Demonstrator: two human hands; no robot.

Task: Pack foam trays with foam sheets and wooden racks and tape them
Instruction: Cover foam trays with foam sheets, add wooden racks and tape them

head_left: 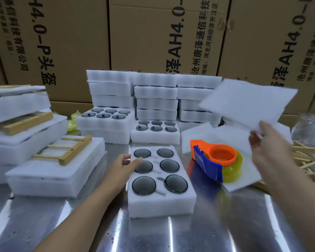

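My left hand [125, 166] rests loose-fingered on the left edge of the foam tray [162, 204] at centre frame, while my right hand [269, 142] pinches a foam sheet [247, 104] by one corner at upper right, so it could flop and land crooked.

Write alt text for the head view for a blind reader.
A person's right hand pinches a white foam sheet in the air while the left hand touches a foam tray of six dark round discs on a metal table. An orange tape dispenser sits to its right.
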